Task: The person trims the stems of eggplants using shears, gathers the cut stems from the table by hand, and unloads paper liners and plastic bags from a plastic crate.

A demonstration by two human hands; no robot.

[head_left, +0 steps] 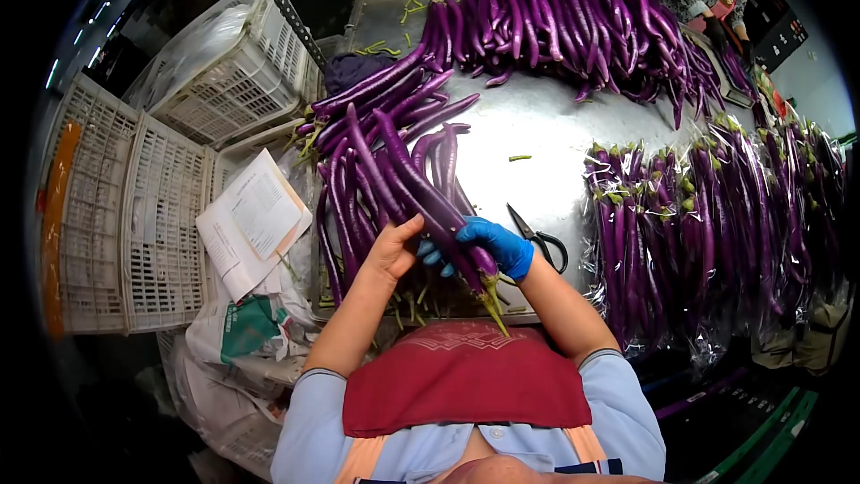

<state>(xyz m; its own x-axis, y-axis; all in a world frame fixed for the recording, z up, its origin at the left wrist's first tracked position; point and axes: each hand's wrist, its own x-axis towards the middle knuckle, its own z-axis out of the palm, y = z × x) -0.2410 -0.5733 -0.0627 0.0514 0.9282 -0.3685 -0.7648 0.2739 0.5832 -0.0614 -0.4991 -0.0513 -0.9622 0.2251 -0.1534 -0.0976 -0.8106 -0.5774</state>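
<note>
The long purple eggplants [418, 184] lie at both hands above the metal table [506, 121], the blue-gloved right hand [497, 246] closed around them; whether the bare left hand [392, 249] grips, I cannot tell. They seem light, firm, slippery, easily bruised, best held mid-length. The paper sheet's [260, 215] print is unreadable.

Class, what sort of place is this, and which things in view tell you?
Probably a produce packing room: loose eggplants heaped on a metal table, more in clear plastic bags, and white plastic crates nearby.
</note>
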